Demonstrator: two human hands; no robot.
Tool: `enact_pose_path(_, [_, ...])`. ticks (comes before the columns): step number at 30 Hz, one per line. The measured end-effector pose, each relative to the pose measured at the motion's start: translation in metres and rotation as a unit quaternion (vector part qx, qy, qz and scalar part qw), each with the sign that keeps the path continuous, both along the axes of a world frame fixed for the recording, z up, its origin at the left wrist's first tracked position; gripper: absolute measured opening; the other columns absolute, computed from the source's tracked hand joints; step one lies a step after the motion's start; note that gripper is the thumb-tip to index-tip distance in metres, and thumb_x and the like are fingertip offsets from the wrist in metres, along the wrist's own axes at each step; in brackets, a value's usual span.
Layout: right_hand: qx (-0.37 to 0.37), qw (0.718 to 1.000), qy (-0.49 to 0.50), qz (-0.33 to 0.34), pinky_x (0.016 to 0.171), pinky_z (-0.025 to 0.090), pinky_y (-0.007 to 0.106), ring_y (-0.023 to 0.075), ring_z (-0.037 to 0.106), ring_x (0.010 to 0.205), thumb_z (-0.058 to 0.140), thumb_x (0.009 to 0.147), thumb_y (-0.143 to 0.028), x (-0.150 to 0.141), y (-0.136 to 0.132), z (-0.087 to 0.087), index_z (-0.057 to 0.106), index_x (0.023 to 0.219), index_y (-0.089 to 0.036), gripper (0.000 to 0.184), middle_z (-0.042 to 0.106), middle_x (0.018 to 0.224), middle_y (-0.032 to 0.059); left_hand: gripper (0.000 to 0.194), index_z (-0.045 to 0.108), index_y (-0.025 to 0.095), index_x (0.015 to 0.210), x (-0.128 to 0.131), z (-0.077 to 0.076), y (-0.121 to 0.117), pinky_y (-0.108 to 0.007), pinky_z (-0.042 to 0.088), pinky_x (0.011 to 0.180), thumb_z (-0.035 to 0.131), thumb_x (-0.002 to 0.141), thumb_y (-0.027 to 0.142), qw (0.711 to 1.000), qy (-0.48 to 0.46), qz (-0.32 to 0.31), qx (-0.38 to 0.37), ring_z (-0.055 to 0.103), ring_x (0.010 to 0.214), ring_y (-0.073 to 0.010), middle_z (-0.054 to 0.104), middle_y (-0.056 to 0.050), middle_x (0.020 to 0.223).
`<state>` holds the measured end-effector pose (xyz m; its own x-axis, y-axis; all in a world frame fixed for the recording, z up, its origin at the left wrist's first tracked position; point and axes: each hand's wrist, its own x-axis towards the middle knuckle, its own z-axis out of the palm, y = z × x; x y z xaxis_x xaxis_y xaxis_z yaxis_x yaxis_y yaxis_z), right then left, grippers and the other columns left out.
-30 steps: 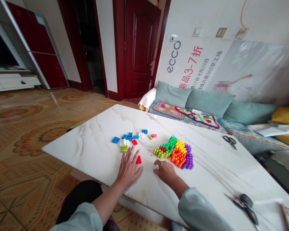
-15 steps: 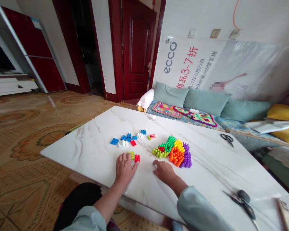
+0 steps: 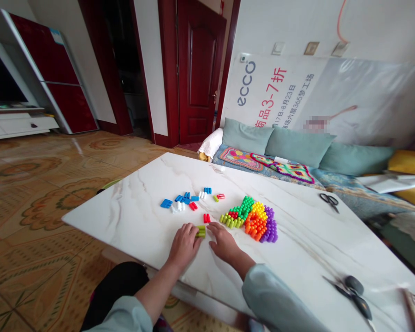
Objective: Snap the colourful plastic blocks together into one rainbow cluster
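A small block of yellow-green tube beads (image 3: 201, 231) lies on the table between my hands. My left hand (image 3: 184, 243) has its fingertips on the left end of this block, gripping it against the tabletop. My right hand (image 3: 225, 243) rests just to the right, fingers bent but apart, its fingertips close to the block's right end. Right beyond them lies a group of red tube beads (image 3: 206, 218). To the right sits a joined multicoloured beadwork piece (image 3: 257, 222) in green, yellow, orange, purple, red and yellow-green.
Several blue bead groups (image 3: 166, 203) and white bead groups (image 3: 179, 207) are scattered farther back on the white marbled table (image 3: 124, 203). Black scissors (image 3: 329, 199) lie near the far right edge, another dark-handled cutting tool (image 3: 353, 292) nearer me. A sofa (image 3: 297, 152) stands behind.
The yellow-green beads have moved right and nearer me with my left hand. The red beads now lie farther back and to the right. My right hand has come left, close to my left.
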<state>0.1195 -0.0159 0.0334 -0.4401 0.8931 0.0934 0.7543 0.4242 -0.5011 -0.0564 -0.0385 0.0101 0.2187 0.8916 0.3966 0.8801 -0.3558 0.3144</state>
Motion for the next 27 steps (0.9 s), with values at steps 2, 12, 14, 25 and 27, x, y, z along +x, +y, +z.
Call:
enact_pose_path(2, [0.004,1.0,0.007,-0.011,0.1,0.039,0.028,0.0201,0.049,0.121,0.053,0.068,-0.009,-0.002,0.003,-0.001,0.051,0.13,-0.015,0.063,0.05,0.136,0.0102,0.022,0.06,0.023,0.107,-0.001,-0.001,0.0,-0.037,0.043,0.087,0.051,0.087,0.019,0.999,-0.005,-0.036,0.001,0.051,0.102,-0.0231,0.059,-0.006,0.112])
enact_pose_path(12, [0.027,0.987,-0.139,-0.075,0.072,0.04,0.023,0.0173,0.059,0.095,0.054,0.074,-0.012,-0.008,0.003,0.019,0.068,0.099,-0.024,0.03,0.066,0.1,0.0043,0.04,0.055,0.024,0.124,-0.003,-0.009,0.004,-0.041,0.04,0.097,0.047,0.086,0.014,0.998,-0.009,-0.065,-0.002,0.048,0.116,-0.024,0.056,-0.007,0.13])
enact_pose_path(14, [0.032,0.986,-0.133,-0.096,0.068,0.038,0.024,0.0175,0.06,0.092,0.055,0.075,-0.015,-0.003,0.0,0.025,0.07,0.089,-0.025,0.022,0.067,0.093,0.0028,0.035,0.058,0.022,0.118,-0.002,-0.009,0.004,-0.041,0.04,0.097,0.048,0.085,0.015,0.998,-0.013,-0.058,-0.005,0.048,0.115,-0.0242,0.057,-0.007,0.127])
enact_pose_path(25, [0.02,0.963,0.051,-0.264,0.06,0.039,0.022,0.0139,0.057,0.064,0.064,0.069,-0.02,0.069,0.001,0.023,0.065,0.073,-0.018,0.005,0.063,0.069,0.0005,0.034,0.058,0.022,0.114,-0.001,-0.006,0.004,-0.04,0.041,0.097,0.049,0.083,0.013,0.999,-0.018,-0.051,-0.01,0.048,0.115,-0.0238,0.057,-0.006,0.126])
enact_pose_path(27, [0.013,0.959,0.058,-0.279,0.057,0.039,0.022,0.0136,0.055,0.06,0.062,0.068,-0.017,0.076,0.002,0.015,0.062,0.071,-0.018,0.003,0.06,0.063,-0.0009,0.034,0.058,0.022,0.114,-0.001,-0.007,0.005,-0.04,0.041,0.097,0.049,0.083,0.013,0.999,-0.013,-0.049,-0.011,0.048,0.115,-0.024,0.057,-0.007,0.127])
